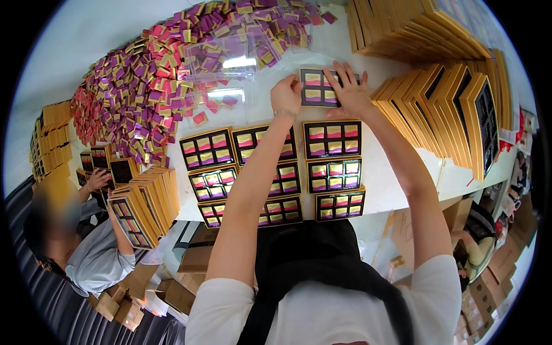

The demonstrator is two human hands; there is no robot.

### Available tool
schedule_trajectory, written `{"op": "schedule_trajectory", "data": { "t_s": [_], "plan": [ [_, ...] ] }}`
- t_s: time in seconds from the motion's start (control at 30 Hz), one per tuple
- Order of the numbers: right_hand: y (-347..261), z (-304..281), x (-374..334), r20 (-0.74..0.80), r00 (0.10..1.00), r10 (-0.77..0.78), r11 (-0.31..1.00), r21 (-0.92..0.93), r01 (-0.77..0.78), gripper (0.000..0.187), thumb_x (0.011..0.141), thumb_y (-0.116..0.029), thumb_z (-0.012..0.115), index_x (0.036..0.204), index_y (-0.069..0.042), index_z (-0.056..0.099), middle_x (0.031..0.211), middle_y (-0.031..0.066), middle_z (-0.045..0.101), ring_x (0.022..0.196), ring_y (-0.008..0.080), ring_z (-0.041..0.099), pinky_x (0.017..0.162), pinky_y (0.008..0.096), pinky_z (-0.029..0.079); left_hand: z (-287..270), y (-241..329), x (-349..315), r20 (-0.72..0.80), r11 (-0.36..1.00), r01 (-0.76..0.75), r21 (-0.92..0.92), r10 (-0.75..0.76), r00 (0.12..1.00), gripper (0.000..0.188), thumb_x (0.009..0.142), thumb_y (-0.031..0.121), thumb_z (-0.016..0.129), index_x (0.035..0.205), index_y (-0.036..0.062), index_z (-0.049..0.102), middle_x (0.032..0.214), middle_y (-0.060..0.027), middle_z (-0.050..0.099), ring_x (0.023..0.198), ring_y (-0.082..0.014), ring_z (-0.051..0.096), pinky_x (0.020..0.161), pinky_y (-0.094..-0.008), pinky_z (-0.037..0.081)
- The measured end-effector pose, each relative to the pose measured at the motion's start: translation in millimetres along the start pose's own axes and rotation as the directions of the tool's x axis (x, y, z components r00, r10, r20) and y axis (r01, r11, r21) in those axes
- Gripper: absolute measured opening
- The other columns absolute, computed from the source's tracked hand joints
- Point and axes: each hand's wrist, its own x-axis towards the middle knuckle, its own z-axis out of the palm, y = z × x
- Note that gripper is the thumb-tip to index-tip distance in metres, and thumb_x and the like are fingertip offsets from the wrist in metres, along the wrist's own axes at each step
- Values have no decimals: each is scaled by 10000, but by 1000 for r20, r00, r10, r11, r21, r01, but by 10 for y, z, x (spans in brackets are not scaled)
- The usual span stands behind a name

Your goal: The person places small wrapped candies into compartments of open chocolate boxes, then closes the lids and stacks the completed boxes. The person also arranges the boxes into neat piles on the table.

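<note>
A black tray (315,87) filled with pink, gold and purple packets lies at the far side of the white table (391,190). My left hand (286,95) rests on its left edge. My right hand (348,88) lies flat on its right part, fingers spread. Nearer to me, several more filled black trays (332,139) lie in rows, and my left forearm crosses over some of them.
A big heap of loose pink, purple and gold packets (149,80) covers the table's far left, with clear plastic lids (221,60) beside it. Stacks of gold-edged boxes (454,109) stand on the right. A person (86,241) at left handles trays next to another stack (144,207).
</note>
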Motion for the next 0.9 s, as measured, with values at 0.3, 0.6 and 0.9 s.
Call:
{"op": "schedule_trajectory", "data": {
  "t_s": [0.3,0.6,0.9],
  "plan": [
    [-49,178,-164,-340,939,49,997,68,-27,1141,647,-566,778,1529,-215,145,1566,126,167,1431,351,186,1023,732,217,-1869,-514,221,253,739,-401,541,311,916,348,692,181,795,1011,159,658,1132,-41,577,1102,-310,498,930,-419,431],
    [-276,173,-832,-550,815,180,880,461,117,824,794,-223,751,1452,-25,295,1448,209,334,1322,407,337,1081,465,340,-2152,-752,578,467,689,-534,490,310,828,254,714,222,786,911,144,645,987,-51,585,970,-292,577,806,-406,482],
    [-473,-581,-1394,-46,999,21,-376,925,50,997,817,-644,608,1525,-92,176,1551,163,221,1370,336,347,1083,477,339,-1554,1306,-387,295,166,-985,55,939,175,132,677,153,686,800,145,640,843,-8,628,815,-189,621,684,-307,508]
  ]
}}
